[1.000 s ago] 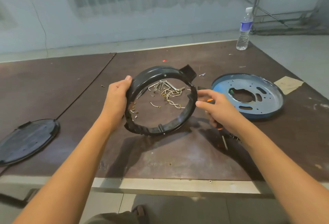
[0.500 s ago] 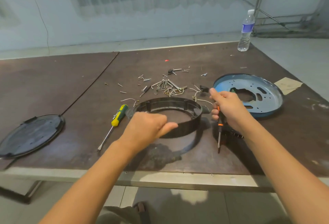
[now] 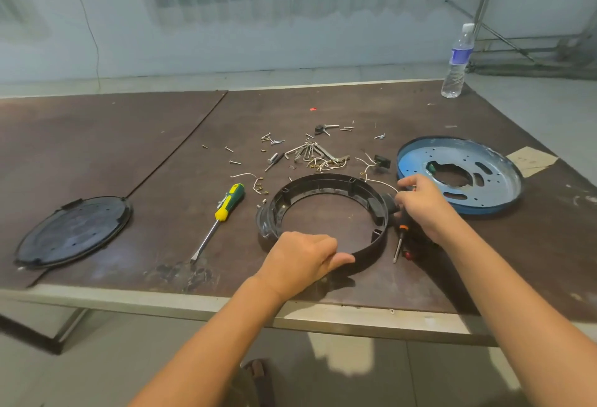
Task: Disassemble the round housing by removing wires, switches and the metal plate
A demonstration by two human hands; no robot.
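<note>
Not much to see of the person tbh: two bare forearms, uncovered from the wrists all the way back to the frame edge. Left hand (image 3: pixel 303 258) and right hand (image 3: pixel 423 203) are bare too. Way below the left hand, down on the floor, there's what looks like a dark brown sandal strap (image 3: pixel 256 374), pretty blurry.

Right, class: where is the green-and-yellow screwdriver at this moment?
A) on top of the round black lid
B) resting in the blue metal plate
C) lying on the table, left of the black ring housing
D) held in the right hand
C: the green-and-yellow screwdriver lies flat on the table, just left of the black ring housing, with nothing holding it.
</note>
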